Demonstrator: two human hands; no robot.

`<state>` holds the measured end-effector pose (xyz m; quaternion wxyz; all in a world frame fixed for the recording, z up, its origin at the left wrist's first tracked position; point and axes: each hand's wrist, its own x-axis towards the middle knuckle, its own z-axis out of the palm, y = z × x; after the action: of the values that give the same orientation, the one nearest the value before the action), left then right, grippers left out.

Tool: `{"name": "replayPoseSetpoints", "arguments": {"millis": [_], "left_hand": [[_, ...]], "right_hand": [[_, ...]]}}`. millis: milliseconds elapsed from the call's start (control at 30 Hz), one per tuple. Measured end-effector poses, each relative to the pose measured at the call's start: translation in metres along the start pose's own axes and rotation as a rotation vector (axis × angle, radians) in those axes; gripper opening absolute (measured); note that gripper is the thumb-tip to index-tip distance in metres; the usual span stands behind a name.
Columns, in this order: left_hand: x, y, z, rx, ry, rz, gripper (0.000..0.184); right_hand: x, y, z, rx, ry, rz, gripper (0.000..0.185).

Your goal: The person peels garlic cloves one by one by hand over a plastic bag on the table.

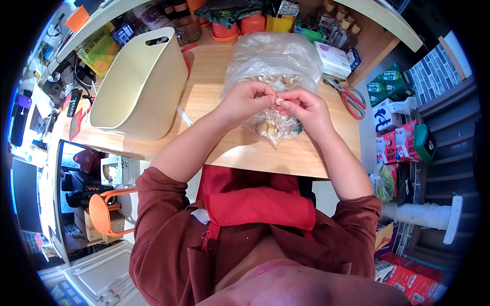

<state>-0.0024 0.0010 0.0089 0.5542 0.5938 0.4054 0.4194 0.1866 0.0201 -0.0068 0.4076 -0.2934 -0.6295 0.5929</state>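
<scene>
A small pale piece (278, 101) is pinched between the fingertips of both hands, above the near part of a clear plastic bag. At the far left, a black remote control (74, 102) lies near the edge of the wooden table (306, 155), and a yellow packet (98, 51) leans behind it. Next comes a tall cream bin (168, 99), standing on the table with a handle slot in its far wall. The left hand (250, 101) is nearly closed, its fingers curled, thumb and fingertips meeting at the small piece. Under and behind the hands lies the plastic bag (273, 53), with many whitish and brownish bits showing in its near part; I cannot tell exactly what they are. The right hand (305, 108) is also partly closed, its thumb and forefinger gripping the same piece from the other side. Beyond it, a white box (333, 59) sits near the back of the table, right of the bag. Scissors (351, 101) with red and grey handles lie at the table's right edge, apart from the right hand.
</scene>
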Motion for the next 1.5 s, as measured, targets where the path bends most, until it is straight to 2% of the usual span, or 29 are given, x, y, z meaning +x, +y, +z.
{"name": "replayPoseSetpoints", "arguments": {"millis": [100,200,500,800,1000,1200,1300,1400,1500], "left_hand": [[0.001,-0.003,0.0,0.019,0.026,0.002,0.011],[0.002,-0.006,0.0,0.028,0.008,0.032,0.011],[0.001,-0.002,0.001,-0.072,-0.026,0.008,0.017],[0.002,-0.003,-0.001,-0.105,-0.041,-0.051,0.015],[0.002,-0.003,0.0,-0.062,-0.002,-0.079,0.013],[0.004,-0.01,-0.002,0.007,-0.001,-0.06,0.012],[0.004,-0.011,-0.001,-0.01,-0.01,-0.037,0.01],[0.0,0.0,0.003,-0.012,0.033,-0.096,0.006],[0.005,-0.015,-0.003,-0.025,0.065,-0.002,0.004]], "right_hand": [[-0.001,0.009,0.003,-0.05,0.005,-0.106,0.018],[-0.001,0.012,0.003,-0.298,0.054,-0.159,0.018],[-0.002,0.01,0.003,-0.335,0.083,-0.154,0.019],[-0.002,0.011,0.002,-0.352,0.089,-0.207,0.019],[-0.001,0.01,-0.001,-0.619,0.112,-0.293,0.024],[-0.002,0.008,0.002,-0.662,0.125,-0.327,0.024],[-0.003,0.007,0.001,-0.727,0.116,-0.27,0.02],[-0.001,0.008,0.003,-0.299,0.071,-0.02,0.016],[-0.001,0.006,0.0,0.015,0.076,-0.013,0.018]]}}
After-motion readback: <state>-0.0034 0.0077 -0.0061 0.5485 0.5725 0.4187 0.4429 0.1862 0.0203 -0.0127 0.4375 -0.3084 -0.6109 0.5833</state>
